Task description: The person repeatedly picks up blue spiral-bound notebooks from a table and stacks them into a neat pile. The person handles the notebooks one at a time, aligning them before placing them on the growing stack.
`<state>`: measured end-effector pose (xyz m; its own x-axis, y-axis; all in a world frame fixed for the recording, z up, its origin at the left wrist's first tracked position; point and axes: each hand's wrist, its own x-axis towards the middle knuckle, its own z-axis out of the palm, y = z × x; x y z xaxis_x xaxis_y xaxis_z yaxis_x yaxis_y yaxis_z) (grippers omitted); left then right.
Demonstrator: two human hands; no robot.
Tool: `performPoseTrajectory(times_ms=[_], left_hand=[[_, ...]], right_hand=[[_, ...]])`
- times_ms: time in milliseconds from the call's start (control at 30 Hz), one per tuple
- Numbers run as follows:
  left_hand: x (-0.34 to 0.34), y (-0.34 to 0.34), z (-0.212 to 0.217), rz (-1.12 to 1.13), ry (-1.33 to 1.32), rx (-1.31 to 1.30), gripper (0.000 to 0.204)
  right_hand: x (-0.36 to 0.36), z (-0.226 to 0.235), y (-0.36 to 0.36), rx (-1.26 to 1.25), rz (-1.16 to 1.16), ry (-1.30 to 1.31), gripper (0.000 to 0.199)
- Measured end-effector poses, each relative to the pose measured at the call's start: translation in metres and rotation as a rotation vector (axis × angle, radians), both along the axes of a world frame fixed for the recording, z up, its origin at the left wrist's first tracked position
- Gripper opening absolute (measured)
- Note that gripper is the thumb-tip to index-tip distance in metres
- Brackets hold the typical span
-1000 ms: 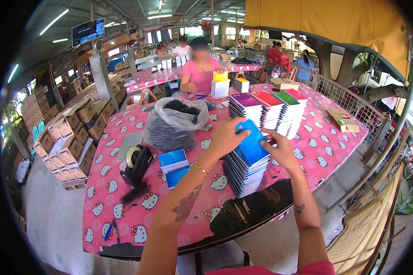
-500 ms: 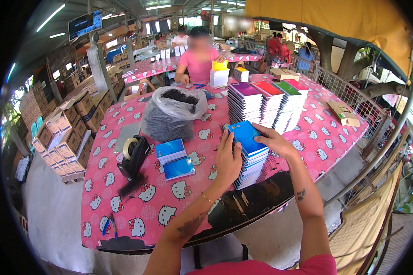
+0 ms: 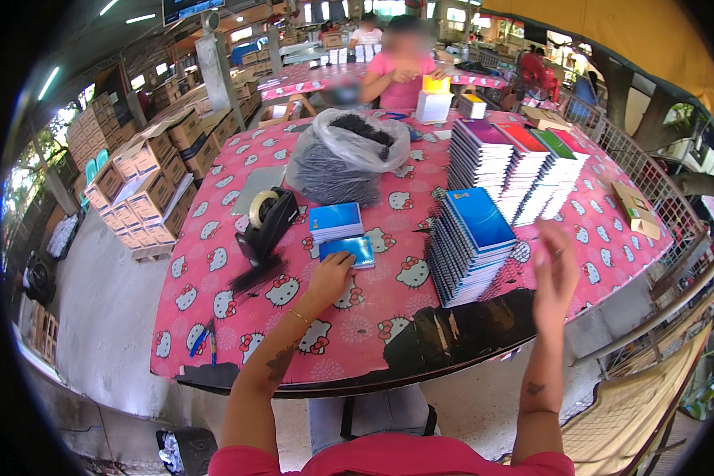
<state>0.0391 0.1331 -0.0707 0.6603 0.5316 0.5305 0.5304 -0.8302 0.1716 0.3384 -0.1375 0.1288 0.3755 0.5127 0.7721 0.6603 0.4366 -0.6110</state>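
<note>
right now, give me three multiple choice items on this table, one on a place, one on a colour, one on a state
1. Where is the left hand?
A. on the small blue booklet
B. on the tape dispenser
C. in the plastic bag

2. What colour is the top cover of the nearest notebook stack?
A. red
B. blue
C. green

3. What state is the right hand in?
A. gripping a notebook
B. flat on the table
C. raised, open and empty

Answers:
1. A, its fingers touch the booklet's near edge, below the small blue pile.
2. B, the top cover is blue.
3. C, it hangs in the air beside the stack, holding nothing.
</note>
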Motion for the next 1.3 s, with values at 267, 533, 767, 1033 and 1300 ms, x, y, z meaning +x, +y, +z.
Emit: performPoseTrajectory(times_ms=[267,533,767,1033,1300], left_hand=[[0.010,-0.069,0.067,-0.138,-0.032,0.085,0.027],[-0.067,-0.036,0.041,0.080,-0.059,-0.010,0.026],[-0.153,0.009,-0.015,0.514,0.103,0.236,0.033],[-0.143,-0.021,0.010,0.483,0.077,0.320,0.044],[-0.090,-0.108,0.033,0.236,-0.327,-0.291,0.030]], right_hand=[[-0.111,-0.099,0.047,-0.154,0.180,-0.078,0.035],[-0.107,-0.189,0.059,-0.481,0.309,0.251,0.022],[-0.127,-0.201,0.072,-0.344,0.523,0.658,0.030],[-0.117,-0.223,0.075,-0.627,0.586,0.579,0.031],[-0.129,-0.201,0.069,-0.566,0.594,0.597,0.029]])
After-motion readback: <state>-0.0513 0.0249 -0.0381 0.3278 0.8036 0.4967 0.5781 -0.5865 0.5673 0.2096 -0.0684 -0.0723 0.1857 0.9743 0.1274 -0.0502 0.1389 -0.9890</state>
